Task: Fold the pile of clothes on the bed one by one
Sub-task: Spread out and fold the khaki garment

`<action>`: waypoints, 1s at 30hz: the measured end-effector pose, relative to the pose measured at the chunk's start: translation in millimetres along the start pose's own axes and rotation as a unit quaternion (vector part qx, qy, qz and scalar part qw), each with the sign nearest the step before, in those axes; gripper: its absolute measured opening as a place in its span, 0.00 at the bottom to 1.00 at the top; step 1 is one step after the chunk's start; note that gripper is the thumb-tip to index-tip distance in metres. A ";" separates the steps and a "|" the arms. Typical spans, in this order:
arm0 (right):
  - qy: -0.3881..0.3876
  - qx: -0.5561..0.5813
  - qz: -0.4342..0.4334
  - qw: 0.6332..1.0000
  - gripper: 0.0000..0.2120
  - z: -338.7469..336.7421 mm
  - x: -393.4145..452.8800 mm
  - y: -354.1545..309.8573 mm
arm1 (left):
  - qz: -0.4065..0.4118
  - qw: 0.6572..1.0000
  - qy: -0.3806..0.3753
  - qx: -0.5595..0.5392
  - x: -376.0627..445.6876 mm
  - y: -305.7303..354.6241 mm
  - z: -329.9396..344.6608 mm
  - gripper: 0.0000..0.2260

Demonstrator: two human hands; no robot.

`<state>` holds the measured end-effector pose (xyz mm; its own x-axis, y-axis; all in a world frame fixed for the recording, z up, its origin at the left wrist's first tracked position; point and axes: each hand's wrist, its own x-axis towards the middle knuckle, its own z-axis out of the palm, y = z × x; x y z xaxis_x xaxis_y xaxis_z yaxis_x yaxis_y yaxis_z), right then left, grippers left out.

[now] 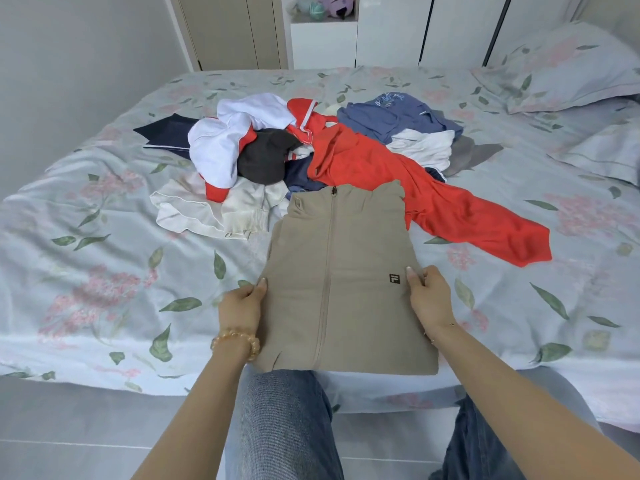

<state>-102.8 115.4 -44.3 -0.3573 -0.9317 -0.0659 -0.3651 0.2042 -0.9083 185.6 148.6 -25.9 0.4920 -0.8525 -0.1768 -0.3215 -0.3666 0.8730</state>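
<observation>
The person's left hand (pixel 242 301) and right hand (pixel 427 294) pinch the side edges of a folded beige zip jacket (pixel 341 271), thumbs on top, at the near edge of the floral bed (pixel 104 271). The unfolded pile of clothes (pixel 311 154) lies at twelve o'clock from it, a red garment (pixel 450 209) trailing toward two o'clock

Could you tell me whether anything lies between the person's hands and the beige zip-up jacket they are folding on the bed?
Nothing visible does. The left hand and the right hand already grip the side edges of the beige zip-up jacket. The red garment and the rest of the pile lie beyond its collar, clear of both hands.
</observation>
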 end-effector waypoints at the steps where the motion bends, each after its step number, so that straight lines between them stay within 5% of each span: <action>1: -0.008 0.001 0.008 1.000 0.17 -0.1 2.5 1.9 | 0.000 1.000 -0.004 0.021 1.5 0.0 0.0 0.21; 4: -0.042 0.044 0.055 0.997 0.13 -0.5 15.6 -3.6 | 0.030 0.997 -0.006 0.074 15.1 16.7 9.6 0.08; 7: -0.073 0.078 0.079 0.991 0.14 1.3 39.3 -20.1 | 0.010 0.998 -0.033 0.054 42.4 43.8 23.6 0.16; 9: -0.094 0.068 0.076 0.990 0.20 9.0 55.9 -29.0 | 0.036 0.988 -0.064 0.136 58.8 54.4 37.2 0.17; 13: -0.057 0.038 0.042 0.997 0.18 32.0 73.5 -35.0 | 0.111 0.978 -0.010 0.178 79.0 60.3 54.7 0.21; 17: -0.054 0.182 -0.036 0.981 0.11 34.8 68.9 -39.5 | 0.123 0.984 -0.034 -0.121 79.2 71.9 50.2 0.18; 20: -0.065 0.241 -0.066 0.966 0.16 33.7 72.3 -33.9 | 0.021 0.950 -0.076 -0.301 83.1 72.3 50.0 0.11; 26: -0.003 0.072 0.015 0.997 0.15 41.4 84.9 -10.2 | -0.032 0.997 -0.011 -0.073 102.1 34.4 62.0 0.06; 30: -0.034 0.132 0.097 0.986 0.16 25.8 68.6 -7.7 | -0.019 0.999 -0.034 -0.009 79.1 31.5 43.1 0.14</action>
<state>-102.3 42.2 -52.4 -0.3357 -0.9031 -0.2677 -0.0563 0.3029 -0.9514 179.5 53.6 -31.9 0.4470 -0.8618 -0.2399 -0.2892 -0.3930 0.8729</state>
